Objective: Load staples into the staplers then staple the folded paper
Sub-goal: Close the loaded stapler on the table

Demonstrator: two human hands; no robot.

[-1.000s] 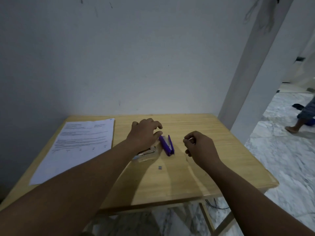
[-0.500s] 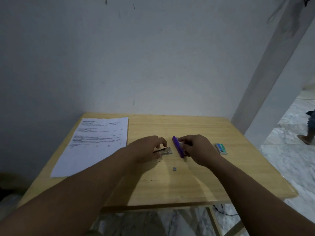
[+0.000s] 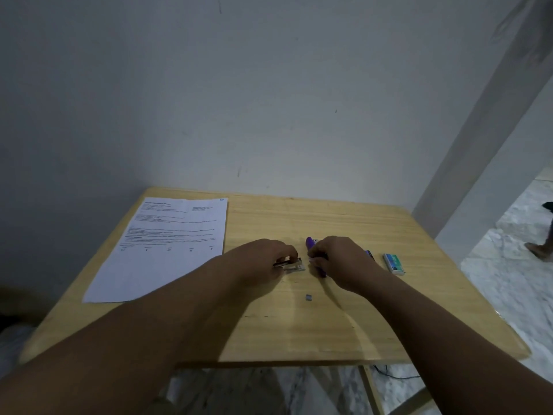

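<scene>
Here, staple box (image 3: 394,263) lies beside right hand (image 3: 338,262).

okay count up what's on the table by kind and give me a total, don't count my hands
Staplers: 2, a metal stapler under the left hand and a purple stapler under the right hand
Printed paper sheet: 1
Staple box: 1
Loose staple strip: 1
Total: 5

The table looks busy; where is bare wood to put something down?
Free: the far strip behind both hands, and the near edge of the table past the small staple strip. Crowded: the middle, around the left hand, right hand, purple stapler and staple box.
</scene>
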